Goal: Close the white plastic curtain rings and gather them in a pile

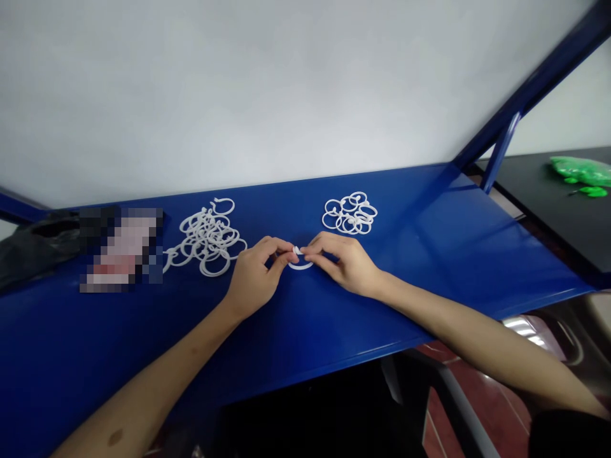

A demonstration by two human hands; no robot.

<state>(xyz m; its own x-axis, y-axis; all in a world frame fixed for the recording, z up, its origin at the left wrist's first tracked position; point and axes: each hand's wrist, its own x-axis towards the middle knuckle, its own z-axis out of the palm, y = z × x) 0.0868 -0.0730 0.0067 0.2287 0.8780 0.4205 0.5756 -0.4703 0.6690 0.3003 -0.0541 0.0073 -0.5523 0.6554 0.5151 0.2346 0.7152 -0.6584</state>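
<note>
A white plastic ring point(300, 266) is pinched between my two hands over the middle of the blue table. My left hand point(260, 270) grips one end of it with thumb and fingertips. On the other side my right hand point(344, 261) pinches the opposite end. The two ends meet between my fingertips, which partly hide them, so I cannot tell whether they are joined. Left of my left hand lies a tangled pile of similar white rings point(207, 245), some with visible gaps. A smaller group of white rings point(351, 215) lies beyond my right hand, overlapping one another.
The blue table point(305, 331) has a pale wall point(286, 95) behind it. A black bag point(42, 245) and a blurred-out object point(119, 251) lie at the left. At the right, a green bag point(580, 170) rests on a black table point(544, 203), beyond a blue metal brace point(501, 152).
</note>
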